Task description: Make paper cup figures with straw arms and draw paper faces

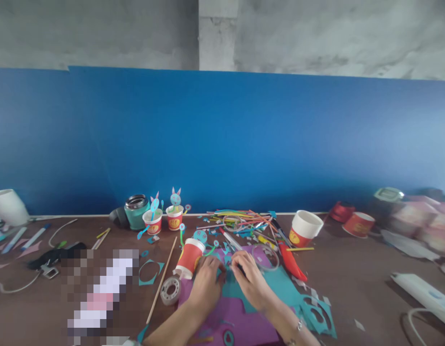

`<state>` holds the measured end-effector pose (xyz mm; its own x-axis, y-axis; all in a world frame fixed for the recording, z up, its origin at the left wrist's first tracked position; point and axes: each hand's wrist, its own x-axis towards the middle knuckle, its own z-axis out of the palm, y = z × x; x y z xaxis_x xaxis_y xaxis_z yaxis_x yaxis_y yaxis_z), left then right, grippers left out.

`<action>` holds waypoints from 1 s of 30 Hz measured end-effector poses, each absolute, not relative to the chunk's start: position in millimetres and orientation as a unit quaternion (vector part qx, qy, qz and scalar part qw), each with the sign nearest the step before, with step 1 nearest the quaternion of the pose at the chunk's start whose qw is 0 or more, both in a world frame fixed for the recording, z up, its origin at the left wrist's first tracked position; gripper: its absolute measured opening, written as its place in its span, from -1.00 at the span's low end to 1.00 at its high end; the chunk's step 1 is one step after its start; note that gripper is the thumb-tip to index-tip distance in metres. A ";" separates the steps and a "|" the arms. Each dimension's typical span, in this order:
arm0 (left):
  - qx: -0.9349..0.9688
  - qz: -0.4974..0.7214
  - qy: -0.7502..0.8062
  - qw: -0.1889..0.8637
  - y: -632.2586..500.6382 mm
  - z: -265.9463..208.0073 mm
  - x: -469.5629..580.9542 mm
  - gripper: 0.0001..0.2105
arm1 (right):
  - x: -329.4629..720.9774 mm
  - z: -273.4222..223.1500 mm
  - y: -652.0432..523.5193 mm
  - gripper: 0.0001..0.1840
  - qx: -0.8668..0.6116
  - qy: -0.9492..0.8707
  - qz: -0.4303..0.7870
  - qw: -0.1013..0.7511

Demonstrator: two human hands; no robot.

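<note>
My left hand (208, 278) is over the purple paper (225, 319), fingers curled and closed, right beside a red paper cup (190, 259). That cup leans to one side, with a blue paper face (199, 235) at its top and green arms. Facing it, my right hand (248, 275) has its fingertips bent together above the teal paper (280, 288). The fingertips of both hands nearly meet; whatever they pinch is too small to make out. A roll of tape (171, 290) rests left of my left hand. Behind my right hand lies a white marker (230, 239).
Two decorated cups (152, 221) and a teal jar (136, 211) stand at the back. Mixed straws and sticks (240, 220) pile up behind my hands. On the right are a stack of cups (306, 227), a red curved object (293, 263) and a power strip (424, 295).
</note>
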<state>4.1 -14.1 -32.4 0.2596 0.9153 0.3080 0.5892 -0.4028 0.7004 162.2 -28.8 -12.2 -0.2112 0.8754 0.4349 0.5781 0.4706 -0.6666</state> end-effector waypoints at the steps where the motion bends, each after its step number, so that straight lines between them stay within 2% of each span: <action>1: 0.743 0.365 0.498 0.259 -11.9 -32.2 4.8 -0.89 | 162.5 -11.9 -29.3 -0.85 -0.482 -0.763 0.183 0.389; 8: 0.668 0.429 0.488 0.363 -7.5 -26.1 5.7 -0.91 | 161.9 -11.0 -33.0 -0.82 -0.491 -0.789 0.164 0.331; 22: 0.739 0.393 0.458 0.299 -17.9 -20.4 4.5 -0.90 | 162.2 -10.6 -35.6 -0.86 -0.498 -0.791 0.146 0.326; 30: 0.734 0.400 0.440 0.328 -17.5 -17.3 4.5 -0.89 | 161.3 -8.4 -35.0 -0.90 -0.509 -0.780 0.147 0.334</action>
